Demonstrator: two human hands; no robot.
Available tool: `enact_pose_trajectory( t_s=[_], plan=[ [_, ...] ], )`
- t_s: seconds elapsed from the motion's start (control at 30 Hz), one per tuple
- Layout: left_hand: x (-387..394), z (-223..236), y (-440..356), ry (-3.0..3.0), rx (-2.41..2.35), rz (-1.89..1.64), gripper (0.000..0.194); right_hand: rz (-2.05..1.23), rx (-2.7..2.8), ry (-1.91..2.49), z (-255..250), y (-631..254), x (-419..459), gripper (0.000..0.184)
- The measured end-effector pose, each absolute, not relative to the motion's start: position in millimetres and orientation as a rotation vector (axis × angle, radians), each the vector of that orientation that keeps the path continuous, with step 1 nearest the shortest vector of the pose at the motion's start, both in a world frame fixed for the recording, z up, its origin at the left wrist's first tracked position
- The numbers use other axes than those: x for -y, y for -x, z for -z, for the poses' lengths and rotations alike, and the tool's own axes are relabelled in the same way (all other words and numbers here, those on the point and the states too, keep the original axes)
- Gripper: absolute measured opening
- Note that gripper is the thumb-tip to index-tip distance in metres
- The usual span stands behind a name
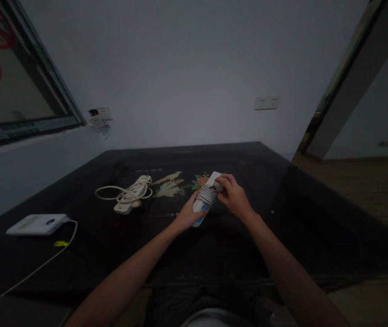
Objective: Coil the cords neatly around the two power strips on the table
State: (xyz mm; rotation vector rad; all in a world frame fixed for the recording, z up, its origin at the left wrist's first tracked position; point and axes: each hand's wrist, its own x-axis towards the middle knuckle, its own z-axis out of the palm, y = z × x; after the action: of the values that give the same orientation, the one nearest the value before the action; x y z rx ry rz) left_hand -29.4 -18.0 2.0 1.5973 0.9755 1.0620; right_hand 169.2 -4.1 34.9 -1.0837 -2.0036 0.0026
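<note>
A white power strip (216, 175) with a blue label is held tilted above the dark table, its cord (206, 196) wound round its middle in several turns. My left hand (190, 213) grips the strip's lower part, fingers closed along its side. On the right of the coil, my right hand (233, 194) pinches the cord's plug (218, 186) between thumb and fingers. To the left, a second white power strip (123, 208) lies on the table with its cord looped loosely over it.
The dark glossy table (166, 156) bears a painted flower pattern (170, 188). A white box-shaped device (37, 225) with a cable (37, 271) lies at the left, near a yellow tag (61, 244). Wall sockets (266, 103) are behind the table, and a window (20, 68) is at the left.
</note>
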Motion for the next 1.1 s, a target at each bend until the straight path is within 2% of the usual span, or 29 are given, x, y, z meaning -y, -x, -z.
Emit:
enact_pose_trajectory(
  t_s=[0.3, 0.5, 0.67, 0.83, 1.1],
  plan=[
    [16, -4, 27, -1.28, -1.001, -1.137, 0.073, -0.18, 1.724, 0.987, -32, -164, 2, 0.037],
    [18, -11, 29, -1.054, -0.919, -1.101, 0.051, -0.362, 1.428, 0.909, -29, -163, -1, 0.035],
    [19, -15, 30, -1.027, -0.83, -1.059, 0.046, -0.495, 1.193, 0.83, -35, -168, -5, 0.041],
    [23, -21, 34, -1.086, -0.743, -0.967, 0.047, -0.626, 0.995, 0.825, -34, -179, -16, 0.05],
    [29, -39, 45, -1.488, -0.838, -0.643, 0.04, -0.836, 0.974, 0.817, -32, -199, -26, 0.045]
  ],
)
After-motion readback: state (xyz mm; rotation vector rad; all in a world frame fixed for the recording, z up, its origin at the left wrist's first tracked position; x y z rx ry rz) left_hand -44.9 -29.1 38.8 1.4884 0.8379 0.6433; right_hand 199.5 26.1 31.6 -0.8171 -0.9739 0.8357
